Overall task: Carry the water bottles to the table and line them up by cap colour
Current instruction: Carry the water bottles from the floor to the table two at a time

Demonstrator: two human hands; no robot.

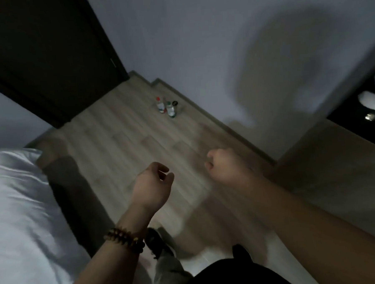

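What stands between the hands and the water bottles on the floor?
Nothing visible. Only bare wooden floor lies between the left hand, the right hand and the water bottles. The bed is off to the left.

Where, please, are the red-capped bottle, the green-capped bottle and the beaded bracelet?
red-capped bottle [160, 106]: head view, its body.
green-capped bottle [171, 109]: head view, its body.
beaded bracelet [124, 237]: head view, its beads.

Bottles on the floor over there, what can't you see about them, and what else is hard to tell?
In the head view:
- Small clear plastic bottles: too far and small; one red cap and one green show, the count stays unclear.
- Dark round thing beside them: too small to name.
- Right hand: blurred, fingers tucked behind its back.
- White rounded shapes: cut off by the right edge.
- Table: out of frame.
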